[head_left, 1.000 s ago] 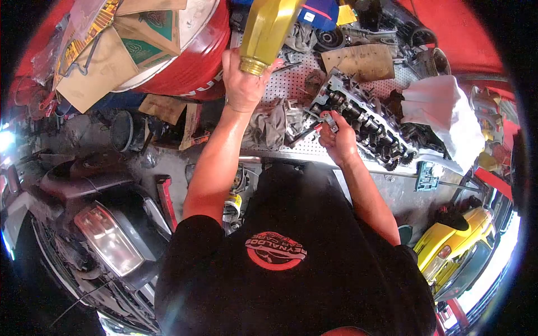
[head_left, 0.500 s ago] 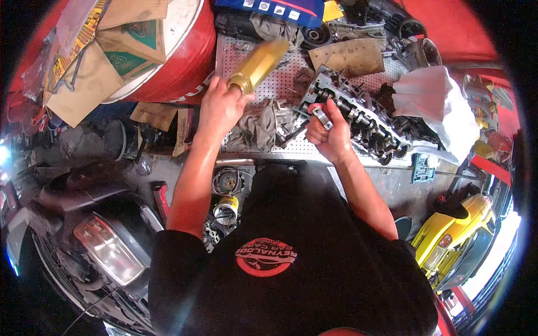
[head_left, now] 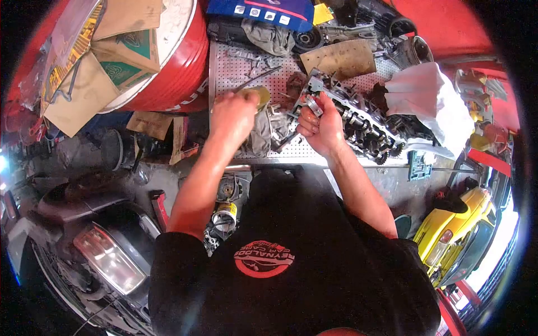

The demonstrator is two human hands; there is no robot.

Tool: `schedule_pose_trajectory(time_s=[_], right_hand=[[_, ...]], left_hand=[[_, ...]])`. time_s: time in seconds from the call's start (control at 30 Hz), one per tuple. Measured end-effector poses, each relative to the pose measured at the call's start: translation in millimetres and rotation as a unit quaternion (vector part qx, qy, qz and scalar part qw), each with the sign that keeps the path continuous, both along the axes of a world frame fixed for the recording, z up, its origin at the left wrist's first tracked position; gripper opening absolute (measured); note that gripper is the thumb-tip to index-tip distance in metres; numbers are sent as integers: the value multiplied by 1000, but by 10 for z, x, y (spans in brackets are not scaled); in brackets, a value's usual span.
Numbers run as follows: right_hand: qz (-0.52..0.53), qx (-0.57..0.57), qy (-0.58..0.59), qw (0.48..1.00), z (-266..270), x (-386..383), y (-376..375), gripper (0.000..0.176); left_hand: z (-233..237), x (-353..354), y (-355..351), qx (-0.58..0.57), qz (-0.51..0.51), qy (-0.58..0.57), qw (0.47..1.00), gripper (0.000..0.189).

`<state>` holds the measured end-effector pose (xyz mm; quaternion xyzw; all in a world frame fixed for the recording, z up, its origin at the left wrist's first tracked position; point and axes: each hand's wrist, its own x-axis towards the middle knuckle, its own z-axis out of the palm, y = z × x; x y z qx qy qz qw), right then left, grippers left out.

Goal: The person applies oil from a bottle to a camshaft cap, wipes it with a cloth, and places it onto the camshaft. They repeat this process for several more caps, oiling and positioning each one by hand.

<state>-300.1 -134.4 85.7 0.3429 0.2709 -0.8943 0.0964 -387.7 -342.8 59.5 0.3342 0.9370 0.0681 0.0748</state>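
My left hand (head_left: 231,120) is closed around an amber-yellow bottle (head_left: 261,96), seen nearly end-on and blurred, above the perforated bench top (head_left: 302,150). Between the thumb and fingers of my right hand (head_left: 325,127) is a small silver camshaft bearing cap (head_left: 314,106). Just beyond that hand lies a cylinder head (head_left: 317,83) with its camshaft (head_left: 354,116) exposed, set diagonally on the bench. A crumpled grey rag (head_left: 259,137) sits between my two hands, partly under the left one.
White cloth (head_left: 428,101) covers the cylinder head's right side. Behind are brown cardboard (head_left: 339,57), a blue box (head_left: 263,12) and engine parts. A red drum (head_left: 188,61) stands left of the bench. Car headlight (head_left: 109,257) is at lower left, yellow car (head_left: 454,227) at lower right.
My left hand has come down and a little nearer, swinging the bottle from pointing away to almost end-on. My right hand still grips the bearing cap, and the whole view has shifted slightly.
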Motion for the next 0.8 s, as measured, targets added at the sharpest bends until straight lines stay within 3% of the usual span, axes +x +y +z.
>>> schedule_pose_trajectory(time_s=[0.07, 0.13, 0.17, 0.3, 0.4, 0.5, 0.6, 0.73, 0.77, 0.8], right_hand=[[-6, -4, -14, 1000, -14, -46, -16, 40], [3, 2, -29, 1000, 4, -86, -79, 40], [9, 5, -37, 999, 14, -102, -105, 40], [42, -20, -31, 998, 2, -93, -126, 42], [71, 23, -50, 996, -69, -19, -67, 42], [103, 82, -46, 990, -62, 70, -67, 42], [90, 153, -79, 981, 39, 107, -158, 40], [152, 119, 0, 981, -143, 273, 70, 38], [168, 137, 14, 976, -176, 330, 125, 37], [165, 221, -13, 961, -165, 373, 154, 42]], left_hand=[[212, 271, 90, 129, -24, 47, 990, 64], [283, 462, 247, 158, -42, 38, 986, 85], [255, 521, 298, 148, -51, 51, 986, 87], [88, 519, 345, 158, -67, 64, 983, 85], [48, 557, 306, 193, -88, -65, 975, 80], [-2, 650, 266, 379, -39, -352, 855, 76], [162, 836, 317, 357, 28, -384, 851, 72], [85, 1160, 444, 500, 48, -364, 784, 72], [130, 1243, 479, 338, 98, -325, 878, 65], [106, 1368, 523, 386, 103, -342, 851, 63]])
